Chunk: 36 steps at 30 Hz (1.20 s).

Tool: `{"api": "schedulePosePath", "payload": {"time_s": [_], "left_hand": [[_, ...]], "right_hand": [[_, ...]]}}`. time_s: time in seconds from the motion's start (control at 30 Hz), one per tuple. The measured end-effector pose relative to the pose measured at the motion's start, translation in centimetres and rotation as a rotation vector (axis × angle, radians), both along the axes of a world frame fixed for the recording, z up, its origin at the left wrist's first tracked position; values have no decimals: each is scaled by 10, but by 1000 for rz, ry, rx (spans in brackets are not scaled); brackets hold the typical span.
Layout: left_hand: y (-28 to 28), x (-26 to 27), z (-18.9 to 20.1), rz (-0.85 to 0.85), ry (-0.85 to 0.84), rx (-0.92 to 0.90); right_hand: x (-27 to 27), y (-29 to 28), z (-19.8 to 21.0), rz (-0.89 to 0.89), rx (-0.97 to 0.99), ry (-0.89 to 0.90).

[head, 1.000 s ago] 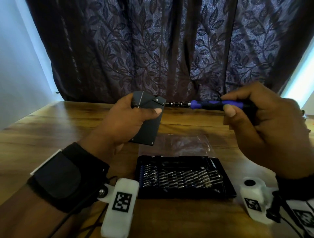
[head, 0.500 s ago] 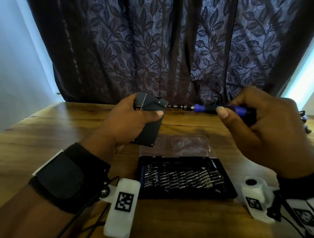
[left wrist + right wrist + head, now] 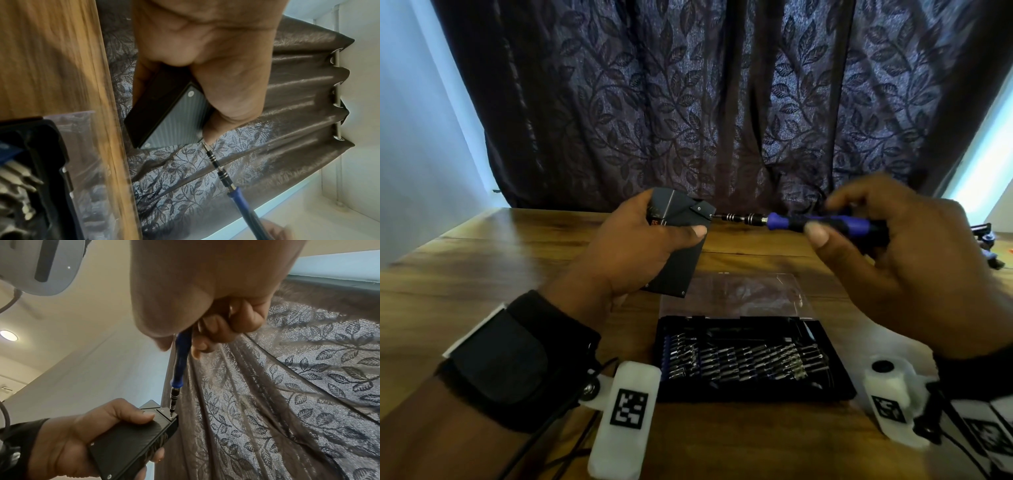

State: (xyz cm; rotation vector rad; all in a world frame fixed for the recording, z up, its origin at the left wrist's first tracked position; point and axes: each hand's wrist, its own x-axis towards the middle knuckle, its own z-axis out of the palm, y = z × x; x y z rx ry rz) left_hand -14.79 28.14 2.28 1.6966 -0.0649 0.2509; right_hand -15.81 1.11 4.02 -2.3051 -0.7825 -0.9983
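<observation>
- At the bottom of the frame, the bit case [image 3: 756, 394] lies open on the table [image 3: 482, 274]. Its clear lid [image 3: 736, 294] lies flat behind it. No hand touches it.
- Above it, at the middle left, the left hand [image 3: 633, 253] is wrapped round the dark box [image 3: 674, 270], thumb across the front and fingers behind. The box is tilted, up in the air over the table.
- At the middle right, the right hand [image 3: 914, 267] pinches the screwdriver [image 3: 787, 221] by its blue handle, thumb below and fingertips on top. The tool lies flat and points left.
- Its tip sits in the screw [image 3: 171, 417] at the box's top right corner, just past the left thumb tip.
- What changed: since a second ago the right thumb has slid left along the handle, and the top fingers look blurry. The tip has stayed on the same screw. I think the hand is rolling the handle to turn the screw.
- So the screw job is going on, not done. I cannot tell if the screw goes in or out.
- Only the screw corner pokes out of the left grip, so the tool has room.
- Far back, the leaf curtain [image 3: 722, 102] hangs behind the table.
</observation>
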Motion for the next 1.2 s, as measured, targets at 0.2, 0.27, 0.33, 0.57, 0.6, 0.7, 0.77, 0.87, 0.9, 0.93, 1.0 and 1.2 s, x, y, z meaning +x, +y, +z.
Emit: {"api": "schedulePosePath", "payload": {"time_s": [0.2,0.27,0.33,0.57,0.6,0.7,0.77,0.87,0.9,0.93,1.0,1.2], "left_hand": [[-3,-1,-1,5,19,26],[-3,-2,-1,4,24,25],[-2,-2,-1,5,20,23],[-3,-2,-1,0,40,27],[-2,-2,-1,5,37,25],[-3,-2,0,10,35,25],[-3,-2,-1,11,37,42],[-4,-3,-2,9,49,57],[-4,-3,-2,7,50,58],[-4,-2,-2,9,47,60],[-4,-2,-2,8,40,64],[-5,-1,-3,10,46,81]], "right_hand": [[1,0,-1,-21,-24,-7],[1,0,-1,-25,-29,-7],[1,-1,-1,6,3,14],[4,-1,-2,-16,-53,14],[4,-1,-2,-13,-49,14],[4,-3,-2,34,-6,37],[5,-4,-3,24,-14,37],[6,-3,-2,-20,-54,26],[5,-3,-2,-15,-46,27],[4,-3,-2,6,-27,32],[4,-3,-1,44,8,50],[7,-3,-3,-12,-53,28]]}}
